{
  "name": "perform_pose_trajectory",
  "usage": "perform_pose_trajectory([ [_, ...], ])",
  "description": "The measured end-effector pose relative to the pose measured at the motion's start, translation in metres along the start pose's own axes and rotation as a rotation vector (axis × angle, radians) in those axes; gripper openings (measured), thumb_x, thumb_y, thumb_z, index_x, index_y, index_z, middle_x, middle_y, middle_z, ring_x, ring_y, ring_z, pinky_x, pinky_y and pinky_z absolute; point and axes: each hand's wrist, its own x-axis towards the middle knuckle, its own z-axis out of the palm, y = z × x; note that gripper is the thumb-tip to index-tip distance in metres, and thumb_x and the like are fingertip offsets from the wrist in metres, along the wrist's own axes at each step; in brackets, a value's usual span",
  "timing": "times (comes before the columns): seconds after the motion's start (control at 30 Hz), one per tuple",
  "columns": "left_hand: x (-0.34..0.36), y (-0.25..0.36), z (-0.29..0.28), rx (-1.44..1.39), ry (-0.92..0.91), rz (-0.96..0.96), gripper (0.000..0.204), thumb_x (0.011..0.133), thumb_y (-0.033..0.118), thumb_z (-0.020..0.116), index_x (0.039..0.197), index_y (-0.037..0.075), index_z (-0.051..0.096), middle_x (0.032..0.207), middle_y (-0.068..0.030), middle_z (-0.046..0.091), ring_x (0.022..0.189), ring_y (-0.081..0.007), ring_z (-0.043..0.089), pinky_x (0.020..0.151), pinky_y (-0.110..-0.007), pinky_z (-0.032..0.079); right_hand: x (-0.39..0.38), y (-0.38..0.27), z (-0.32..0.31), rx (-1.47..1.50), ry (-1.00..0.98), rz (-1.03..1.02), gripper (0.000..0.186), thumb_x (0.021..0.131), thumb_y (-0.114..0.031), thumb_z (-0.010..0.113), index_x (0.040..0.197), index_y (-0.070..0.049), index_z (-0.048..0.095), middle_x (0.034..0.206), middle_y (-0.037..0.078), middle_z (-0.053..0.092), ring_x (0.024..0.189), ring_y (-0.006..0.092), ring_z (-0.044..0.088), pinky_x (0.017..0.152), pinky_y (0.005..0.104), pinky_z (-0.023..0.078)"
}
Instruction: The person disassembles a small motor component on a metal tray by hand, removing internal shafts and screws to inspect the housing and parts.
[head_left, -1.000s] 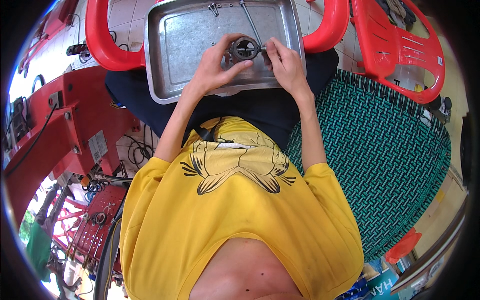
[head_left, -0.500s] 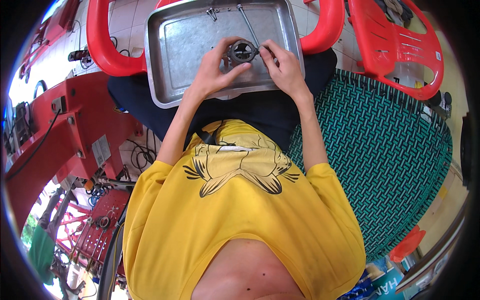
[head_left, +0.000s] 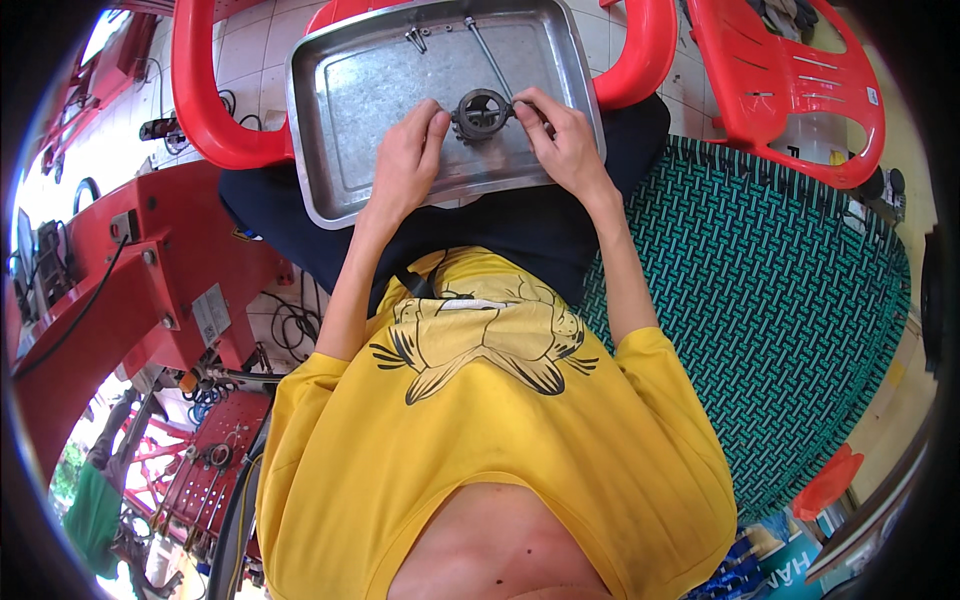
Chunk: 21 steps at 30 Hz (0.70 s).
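Note:
A dark ring-shaped metal part (head_left: pixel 482 113) is over the metal tray, with its round opening facing up and thin pieces crossing inside it. My left hand (head_left: pixel 408 152) is closed, thumb and fingertips pinched at the small lug on the ring's left side. On the opposite side, the fingers of my right hand (head_left: pixel 562 142) pinch the ring's right edge; the exact contact is partly hidden by the fingertips. A long metal rod with a thicker head (head_left: pixel 487 55) lies in the tray beyond the ring. Several small screws (head_left: pixel 416 40) lie near the tray's far wall.
The shallow silver tray (head_left: pixel 350 130) rests on my lap in front of a red plastic chair (head_left: pixel 205 90). A second red chair (head_left: pixel 800 90) stands at the far right. Beside me is a green woven seat (head_left: pixel 760 320); red machinery (head_left: pixel 160 265) stands to my left.
My left hand has gone from spread around the ring to pinching its left side. The ring has moved slightly nearer to me. My right hand keeps its pinch at the right edge.

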Motion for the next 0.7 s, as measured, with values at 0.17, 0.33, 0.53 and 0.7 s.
perform_pose_trajectory([
  [0.17, -0.002, 0.027, -0.004, -0.136, 0.139, 0.081, 0.027, 0.111, 0.025, 0.054, 0.106, 0.000, 0.061, 0.082, -0.0168, 0.063, 0.081, -0.0353, 0.064, 0.071, -0.042, 0.049, -0.001, 0.005, -0.003, -0.011, 0.025, -0.058, 0.019, 0.109, -0.023, 0.059, 0.112, -0.005, 0.065, 0.072, 0.011, 0.059, 0.060, 0.0211, 0.059, 0.061, 0.0337, 0.048],
  [0.33, -0.002, 0.000, -0.004, -0.093, -0.004, -0.005, 0.025, 0.110, 0.025, 0.056, 0.108, 0.000, 0.061, 0.086, -0.0150, 0.067, 0.082, -0.0293, 0.066, 0.070, -0.040, 0.050, -0.002, 0.002, -0.007, -0.036, -0.014, -0.003, 0.022, 0.106, -0.026, 0.062, 0.113, -0.006, 0.066, 0.098, 0.020, 0.074, 0.093, 0.0435, 0.070, 0.077, 0.0449, 0.053],
  [0.53, -0.002, 0.007, -0.003, -0.212, -0.011, -0.069, 0.028, 0.109, 0.028, 0.059, 0.113, 0.001, 0.065, 0.096, -0.0161, 0.071, 0.088, -0.0310, 0.068, 0.080, -0.040, 0.051, -0.004, 0.000, -0.009, -0.079, -0.008, 0.004, 0.023, 0.106, -0.027, 0.062, 0.112, -0.006, 0.067, 0.098, 0.019, 0.074, 0.095, 0.0429, 0.071, 0.079, 0.0456, 0.054],
  [0.7, 0.005, 0.020, 0.008, -0.261, 0.159, 0.151, 0.040, 0.099, 0.023, 0.073, 0.132, 0.001, 0.066, 0.116, -0.0163, 0.074, 0.106, -0.0295, 0.070, 0.096, -0.037, 0.052, -0.003, -0.006, -0.006, -0.105, 0.013, -0.026, 0.025, 0.105, -0.029, 0.063, 0.112, -0.006, 0.067, 0.097, 0.019, 0.074, 0.094, 0.0418, 0.071, 0.079, 0.0450, 0.054],
])
